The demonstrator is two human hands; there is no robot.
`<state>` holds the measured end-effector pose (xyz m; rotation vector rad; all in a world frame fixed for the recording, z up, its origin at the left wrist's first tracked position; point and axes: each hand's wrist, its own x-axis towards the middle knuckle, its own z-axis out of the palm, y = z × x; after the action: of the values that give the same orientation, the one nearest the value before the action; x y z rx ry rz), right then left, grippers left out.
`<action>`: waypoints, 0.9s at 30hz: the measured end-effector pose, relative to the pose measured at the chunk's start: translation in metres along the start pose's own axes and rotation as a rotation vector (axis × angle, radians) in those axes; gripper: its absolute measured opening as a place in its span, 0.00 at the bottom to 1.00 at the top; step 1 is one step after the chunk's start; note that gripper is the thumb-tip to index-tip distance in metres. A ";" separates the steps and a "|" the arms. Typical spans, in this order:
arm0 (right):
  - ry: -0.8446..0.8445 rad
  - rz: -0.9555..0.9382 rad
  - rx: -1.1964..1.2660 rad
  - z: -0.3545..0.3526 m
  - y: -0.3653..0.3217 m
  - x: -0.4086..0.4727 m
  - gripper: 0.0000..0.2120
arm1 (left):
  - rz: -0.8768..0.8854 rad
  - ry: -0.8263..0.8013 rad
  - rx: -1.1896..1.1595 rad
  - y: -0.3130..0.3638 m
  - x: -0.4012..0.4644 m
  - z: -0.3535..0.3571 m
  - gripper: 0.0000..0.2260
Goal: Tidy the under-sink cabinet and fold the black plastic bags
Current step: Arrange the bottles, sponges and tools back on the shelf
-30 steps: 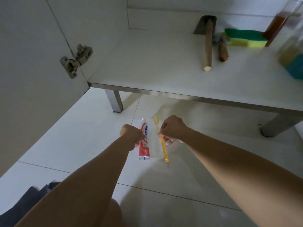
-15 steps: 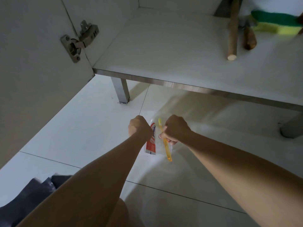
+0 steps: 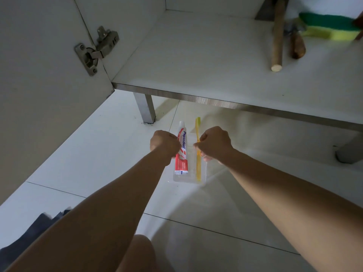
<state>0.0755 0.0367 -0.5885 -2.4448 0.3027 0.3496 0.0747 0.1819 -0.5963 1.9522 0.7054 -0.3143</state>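
Together pinching a clear pouch [image 3: 189,173] of toothpaste [image 3: 182,152] and toothbrush [image 3: 198,154]: left hand [image 3: 164,145], right hand [image 3: 214,144].

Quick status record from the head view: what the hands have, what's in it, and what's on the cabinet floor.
left hand: pinches left edge of clear pouch
right hand: pinches right edge of the pouch
pouch contents: toothpaste tube, yellow toothbrush
pouch position: held over the tiled floor, in front of the cabinet
cabinet floor: wooden stick, wooden-handled tool, green-yellow sponge
cabinet door: open
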 end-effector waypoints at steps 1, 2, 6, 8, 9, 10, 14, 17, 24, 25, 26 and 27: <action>0.025 -0.009 -0.003 0.001 -0.001 0.001 0.10 | 0.012 0.012 0.004 0.001 0.001 0.000 0.11; 0.052 -0.021 -0.009 0.003 -0.002 0.001 0.10 | 0.024 0.024 0.020 0.001 0.001 0.001 0.12; 0.074 -0.044 -0.064 0.013 -0.001 0.000 0.10 | 0.067 0.040 0.117 -0.004 0.002 0.005 0.12; 0.048 -0.040 -0.089 0.020 0.002 -0.001 0.10 | 0.080 0.032 0.186 -0.009 0.002 0.008 0.10; 0.032 -0.036 -0.092 0.023 0.004 -0.001 0.10 | 0.087 0.026 0.223 -0.011 0.002 0.009 0.08; 0.015 -0.034 -0.090 0.026 0.005 -0.002 0.11 | 0.096 0.022 0.262 -0.012 0.001 0.010 0.06; -0.039 -0.027 -0.098 0.031 0.008 -0.001 0.15 | 0.201 0.055 0.488 -0.017 -0.001 0.013 0.06; -0.029 -0.043 -0.109 0.032 0.010 -0.001 0.17 | 0.286 0.118 0.601 -0.023 -0.007 0.013 0.07; 0.032 0.086 -0.161 0.014 0.026 -0.022 0.05 | 0.162 0.164 0.595 -0.029 -0.012 0.003 0.07; -0.019 0.116 -0.134 0.013 0.028 -0.025 0.03 | 0.144 0.141 0.594 -0.029 -0.012 0.003 0.06; -0.053 0.138 -0.116 0.013 0.030 -0.028 0.02 | 0.143 0.110 0.608 -0.029 -0.013 0.002 0.05; -0.074 0.148 -0.104 0.012 0.030 -0.030 0.03 | 0.145 0.077 0.634 -0.029 -0.015 0.002 0.06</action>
<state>0.0363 0.0247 -0.6046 -2.5104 0.4450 0.5315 0.0458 0.1852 -0.6110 2.6135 0.5446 -0.4084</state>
